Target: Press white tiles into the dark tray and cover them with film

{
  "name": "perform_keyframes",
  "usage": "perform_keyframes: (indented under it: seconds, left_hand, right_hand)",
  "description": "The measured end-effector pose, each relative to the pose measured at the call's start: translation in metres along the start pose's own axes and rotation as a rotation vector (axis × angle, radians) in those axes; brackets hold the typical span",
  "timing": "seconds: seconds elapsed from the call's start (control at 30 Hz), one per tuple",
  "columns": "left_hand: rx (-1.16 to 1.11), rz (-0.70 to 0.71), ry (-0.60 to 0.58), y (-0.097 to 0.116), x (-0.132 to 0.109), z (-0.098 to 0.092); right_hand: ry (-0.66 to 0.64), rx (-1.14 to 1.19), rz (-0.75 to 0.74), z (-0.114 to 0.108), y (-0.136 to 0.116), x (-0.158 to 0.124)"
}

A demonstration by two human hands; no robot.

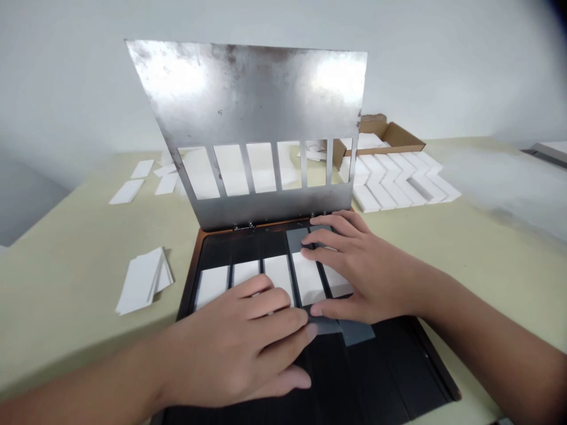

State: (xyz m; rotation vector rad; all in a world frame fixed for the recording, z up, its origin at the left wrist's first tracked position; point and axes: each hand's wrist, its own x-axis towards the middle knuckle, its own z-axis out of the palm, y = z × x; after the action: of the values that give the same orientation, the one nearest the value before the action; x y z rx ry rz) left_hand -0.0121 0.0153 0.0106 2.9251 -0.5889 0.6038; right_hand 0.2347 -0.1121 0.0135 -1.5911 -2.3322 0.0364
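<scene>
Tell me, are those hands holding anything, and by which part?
It can't be told: the right hand spans a white card, thumb and a fingertip near opposite ends. The left hand shows no clear hold.

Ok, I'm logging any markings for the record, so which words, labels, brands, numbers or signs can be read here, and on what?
None can be read.
White cards in the black tray: no print visible.
Metal plate: dark stains and specks, no legible lettering.
Cardboard box: no lettering visible.
White pieces behind the plate's openings: too blurred to tell.
</scene>
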Motion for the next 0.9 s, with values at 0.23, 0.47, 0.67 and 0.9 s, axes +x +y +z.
perform_keyframes:
  seconds: [0.23,0.47,0.67,0.9]
  left_hand:
    - [-0.011,-0.033,0.008,0.002,0.0009,-0.0005]
    - [0.018,-0.016,-0.001,0.0021,0.0012,-0.0007]
    - [0.093,-0.079,0.018,0.0026,0.0006,0.0004]
    - [0.015,-0.213,0.041,-0.0011,0.0015,0.0035]
  right_hand:
    - [-0.023,-0.006,0.041,-0.0014,0.001,0.0007]
    - [-0.031,-0.031,0.032,-0.0018,-0.0001,0.0007]
    - [-0.045,-0.023,0.04,-0.0026,-0.0009,0.004]
    - [-0.006,0.048,0.05,-0.0019,-0.0004,0.0022]
